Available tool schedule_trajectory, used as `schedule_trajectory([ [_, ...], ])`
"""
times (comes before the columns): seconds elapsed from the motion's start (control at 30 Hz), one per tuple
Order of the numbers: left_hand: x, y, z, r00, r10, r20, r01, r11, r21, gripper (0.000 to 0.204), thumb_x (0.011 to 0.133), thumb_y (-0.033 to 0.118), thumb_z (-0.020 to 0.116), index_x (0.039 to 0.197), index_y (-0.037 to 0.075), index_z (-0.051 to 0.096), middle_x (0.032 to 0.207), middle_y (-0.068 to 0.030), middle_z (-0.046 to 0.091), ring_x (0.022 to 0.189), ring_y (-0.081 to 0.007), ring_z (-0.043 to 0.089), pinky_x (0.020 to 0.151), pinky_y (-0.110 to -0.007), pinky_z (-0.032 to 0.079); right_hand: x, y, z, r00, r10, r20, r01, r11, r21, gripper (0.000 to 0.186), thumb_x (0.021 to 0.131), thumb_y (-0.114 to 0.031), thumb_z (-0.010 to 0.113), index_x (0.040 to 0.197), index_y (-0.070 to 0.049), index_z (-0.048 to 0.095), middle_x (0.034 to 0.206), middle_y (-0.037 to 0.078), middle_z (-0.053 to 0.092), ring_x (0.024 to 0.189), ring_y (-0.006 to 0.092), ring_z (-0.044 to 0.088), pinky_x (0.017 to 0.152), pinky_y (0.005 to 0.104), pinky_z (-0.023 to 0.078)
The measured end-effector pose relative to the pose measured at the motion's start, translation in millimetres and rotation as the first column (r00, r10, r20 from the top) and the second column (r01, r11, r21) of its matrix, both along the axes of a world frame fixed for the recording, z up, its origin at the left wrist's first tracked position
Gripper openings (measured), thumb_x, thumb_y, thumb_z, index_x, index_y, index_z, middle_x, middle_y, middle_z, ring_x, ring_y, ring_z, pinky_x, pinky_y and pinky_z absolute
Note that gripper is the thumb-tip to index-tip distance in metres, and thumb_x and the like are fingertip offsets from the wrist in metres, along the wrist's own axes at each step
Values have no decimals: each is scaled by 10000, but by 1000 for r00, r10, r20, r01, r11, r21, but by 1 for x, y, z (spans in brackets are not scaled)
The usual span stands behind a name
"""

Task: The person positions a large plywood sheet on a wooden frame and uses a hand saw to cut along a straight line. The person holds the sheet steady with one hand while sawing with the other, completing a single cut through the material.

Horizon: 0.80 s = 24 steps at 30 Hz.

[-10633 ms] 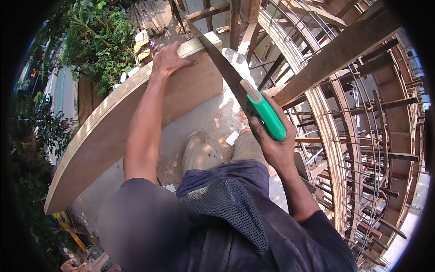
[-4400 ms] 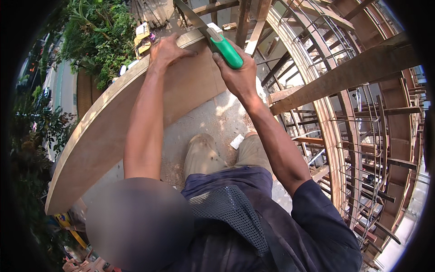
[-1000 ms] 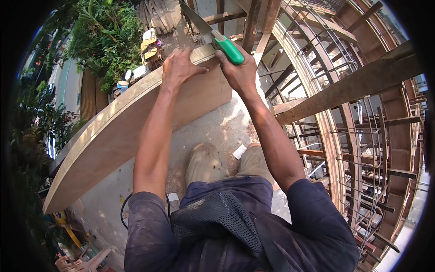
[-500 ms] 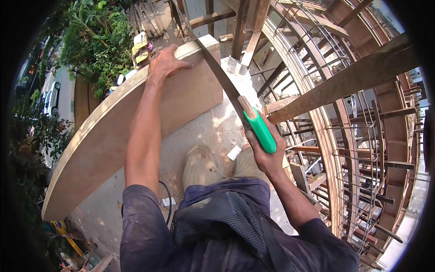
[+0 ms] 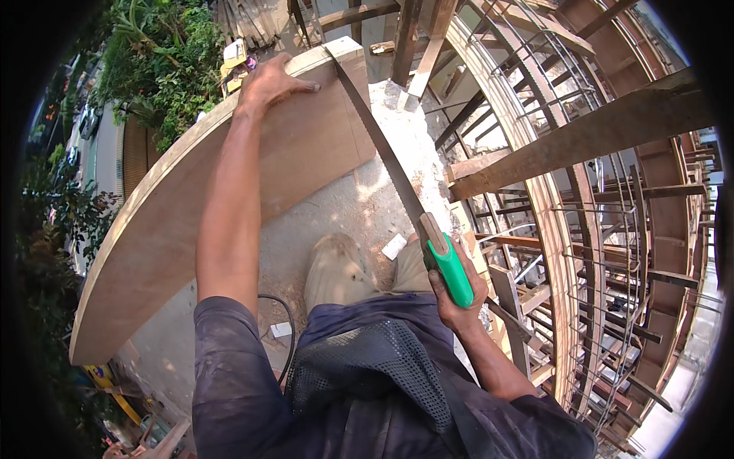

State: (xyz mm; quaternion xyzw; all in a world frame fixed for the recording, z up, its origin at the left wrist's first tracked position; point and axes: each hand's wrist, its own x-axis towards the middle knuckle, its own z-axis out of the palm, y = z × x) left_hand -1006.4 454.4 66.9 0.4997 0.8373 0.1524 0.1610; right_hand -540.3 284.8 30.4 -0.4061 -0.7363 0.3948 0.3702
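Observation:
A curved plywood panel (image 5: 160, 222) stands on edge along my left side, with a pale layered top edge. My left hand (image 5: 269, 84) grips that top edge near the panel's upper end, thumb spread along the inner face. My right hand (image 5: 459, 291) is closed round the green handle of a hand saw (image 5: 378, 145), low beside my right leg. The saw's long dark blade runs up and left to lie across the top edge, just right of my left hand, near a thin line marked on the panel.
Timber formwork with steel bars (image 5: 612, 252) fills the right side, crossed by a sloping beam (image 5: 581, 134). Plants (image 5: 134, 69) and a road (image 5: 107, 145) lie beyond the panel at left. The concrete floor (image 5: 336, 206) has sawdust, a white scrap (image 5: 394, 246) and a black cable (image 5: 290, 321).
My right hand has pulled the saw from high at the top edge down and toward me, exposing more blade. My left hand stays on the edge; the view has shifted slightly.

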Motion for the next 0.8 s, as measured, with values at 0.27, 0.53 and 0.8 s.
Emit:
schedule_trajectory([
  [0.27, 48, -35, -14, 960, -40, -277, 119, 955, 272, 879, 599, 619, 944, 1261, 88, 712, 1192, -192, 770, 1184, -328, 720, 998, -470, 556, -213, 180, 35, 949, 6, -316, 20, 997, 79, 421, 931, -210, 818, 1315, -60, 730, 924, 161, 793, 845, 160, 741, 795, 351, 580],
  [0.53, 11, -44, -21, 974, -18, -227, 49, 990, 131, 921, 609, 660, 916, 1331, 128, 706, 1090, -150, 802, 1120, -288, 754, 950, -444, 568, -56, 33, 5, 992, -6, -127, 2, 1000, -30, 579, 945, -90, 796, 1489, -29, 607, 1271, 165, 767, 1132, 192, 755, 984, 340, 582],
  [0.8, 54, -44, -8, 984, -41, -172, 53, 996, 67, 860, 610, 625, 932, 1248, 91, 714, 1139, -166, 791, 1121, -345, 738, 961, -474, 563, -66, 55, 31, 986, -23, -164, 12, 998, -68, 591, 927, -130, 829, 1470, -23, 622, 1135, 171, 804, 1044, 186, 782, 919, 340, 600],
])
